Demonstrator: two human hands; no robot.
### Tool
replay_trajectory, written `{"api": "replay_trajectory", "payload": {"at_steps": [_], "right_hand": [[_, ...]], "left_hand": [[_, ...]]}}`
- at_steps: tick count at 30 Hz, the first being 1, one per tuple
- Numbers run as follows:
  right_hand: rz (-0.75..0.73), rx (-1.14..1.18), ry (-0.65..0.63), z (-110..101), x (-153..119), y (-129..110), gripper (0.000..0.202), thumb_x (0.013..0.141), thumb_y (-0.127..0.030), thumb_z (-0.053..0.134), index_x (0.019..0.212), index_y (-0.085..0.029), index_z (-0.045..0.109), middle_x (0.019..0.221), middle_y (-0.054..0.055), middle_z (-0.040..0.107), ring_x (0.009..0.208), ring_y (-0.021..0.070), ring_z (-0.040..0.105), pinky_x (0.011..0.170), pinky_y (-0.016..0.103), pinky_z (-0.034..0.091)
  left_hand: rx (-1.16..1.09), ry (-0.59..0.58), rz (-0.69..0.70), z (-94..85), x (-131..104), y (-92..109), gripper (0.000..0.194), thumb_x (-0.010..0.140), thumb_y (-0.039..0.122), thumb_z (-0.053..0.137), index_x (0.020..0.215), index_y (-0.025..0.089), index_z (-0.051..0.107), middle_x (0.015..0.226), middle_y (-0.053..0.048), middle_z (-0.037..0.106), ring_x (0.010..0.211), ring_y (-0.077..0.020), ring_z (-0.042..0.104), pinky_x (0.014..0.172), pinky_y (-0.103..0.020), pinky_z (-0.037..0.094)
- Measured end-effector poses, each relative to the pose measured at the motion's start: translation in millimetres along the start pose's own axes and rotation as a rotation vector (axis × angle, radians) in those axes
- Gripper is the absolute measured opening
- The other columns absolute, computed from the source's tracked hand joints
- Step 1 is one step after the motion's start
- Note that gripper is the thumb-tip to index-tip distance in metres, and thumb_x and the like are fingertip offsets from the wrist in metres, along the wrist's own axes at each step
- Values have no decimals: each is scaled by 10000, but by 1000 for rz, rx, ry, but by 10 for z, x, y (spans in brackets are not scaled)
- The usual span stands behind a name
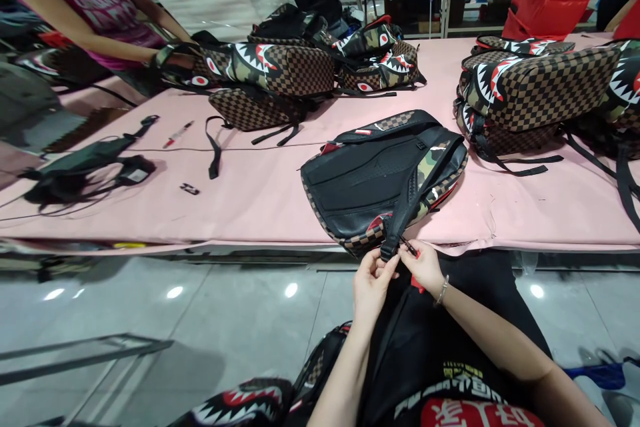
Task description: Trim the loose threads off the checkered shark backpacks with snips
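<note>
In the head view, the left hand pinches the strap, seemingly to steady its end; the right hand grips a small dark tool beside it. The backpack lies just beyond both, back panel up, probably keeping the strap reachable.

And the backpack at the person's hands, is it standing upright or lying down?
Lying down: the backpack is on the pink table, with its black back panel facing up.
</note>
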State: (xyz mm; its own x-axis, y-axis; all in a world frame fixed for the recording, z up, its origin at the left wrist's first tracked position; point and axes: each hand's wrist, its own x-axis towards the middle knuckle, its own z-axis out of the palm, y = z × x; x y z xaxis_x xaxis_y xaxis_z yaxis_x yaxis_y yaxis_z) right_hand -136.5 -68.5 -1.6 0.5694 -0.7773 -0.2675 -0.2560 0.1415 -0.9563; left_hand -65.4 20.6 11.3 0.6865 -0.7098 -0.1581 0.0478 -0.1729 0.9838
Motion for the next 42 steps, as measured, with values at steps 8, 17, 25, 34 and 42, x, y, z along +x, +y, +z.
{"api": "replay_trajectory", "payload": {"at_steps": [8, 17, 25, 34, 42], "right_hand": [[19, 239, 32, -140, -71, -46, 466, 692, -565, 480, 711, -100, 465, 533, -33, 363, 502, -22, 282, 475, 109, 258], [70, 265, -48, -183, -97, -126, 469, 628, -522, 589, 687, -114, 366, 528, -61, 296, 495, -37, 275, 467, 108, 253], [-4, 307, 46, -177, -76, 117, 444, 648, -436, 597, 680, -127, 281, 586, -65, 253, 507, -47, 278, 480, 105, 270], [-69, 370, -5, -273, -75, 120, 411, 638, -375, 612, 708, -133, 287, 599, -66, 273, 518, -41, 302, 498, 106, 286], [-22, 120, 55, -267, -20, 158, 416, 627, -399, 608, 664, -123, 299, 587, -63, 307, 522, -36, 293, 536, 109, 303]], "left_hand": [[557, 401, 729, 70, -83, -193, 211, 713, 203, 623, 918, 163, 598, 864, -64, 514, 736, -128, 519, 651, -245, 452], [524, 279, 783, 157, -121, -319, 268, 728, 114, 575, 991, 165, 566, 893, -78, 526, 855, -165, 514, 756, -310, 446], [-247, 231, -49, 55, -74, -47, 348, 740, 404, 578, 933, 122, 514, 871, -52, 562, 583, -82, 547, 555, -225, 460], [-136, 120, -52, 167, 117, 61, 314, 687, 397, 631, 816, 116, 573, 573, 23, 498, 474, -52, 429, 463, -163, 345], [300, 287, 255, 47, 180, -157, 228, 799, 367, 504, 745, 151, 556, 650, -4, 564, 615, -109, 534, 600, -215, 417]]}}
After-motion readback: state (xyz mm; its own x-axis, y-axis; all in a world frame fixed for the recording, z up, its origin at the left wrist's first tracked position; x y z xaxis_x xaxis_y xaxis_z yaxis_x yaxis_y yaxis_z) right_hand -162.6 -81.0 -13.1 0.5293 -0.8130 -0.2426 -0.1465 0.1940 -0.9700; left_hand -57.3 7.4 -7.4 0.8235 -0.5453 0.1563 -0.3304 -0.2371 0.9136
